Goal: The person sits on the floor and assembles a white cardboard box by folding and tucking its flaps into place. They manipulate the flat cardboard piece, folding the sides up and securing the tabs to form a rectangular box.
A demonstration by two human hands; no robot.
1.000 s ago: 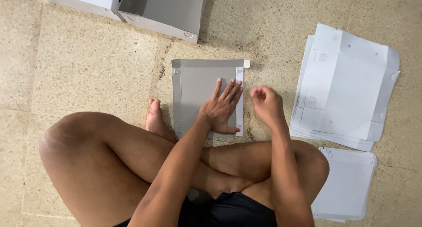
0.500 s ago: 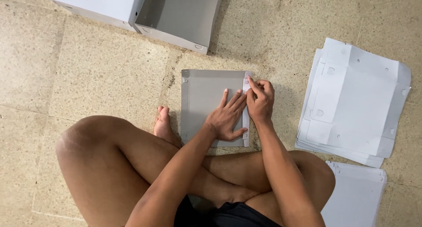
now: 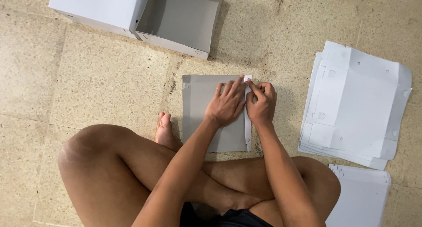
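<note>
Our left hand (image 3: 227, 105) lies flat, fingers spread, on the grey sheet (image 3: 200, 108). Our right hand (image 3: 262, 103) pinches its white edge flap (image 3: 248, 130).

A flat grey cardboard sheet (image 3: 206, 108) lies on the speckled tile floor just in front of the crossed legs. Its narrow white flap (image 3: 248, 130) runs along the right edge, folded over and pressed flat.
</note>
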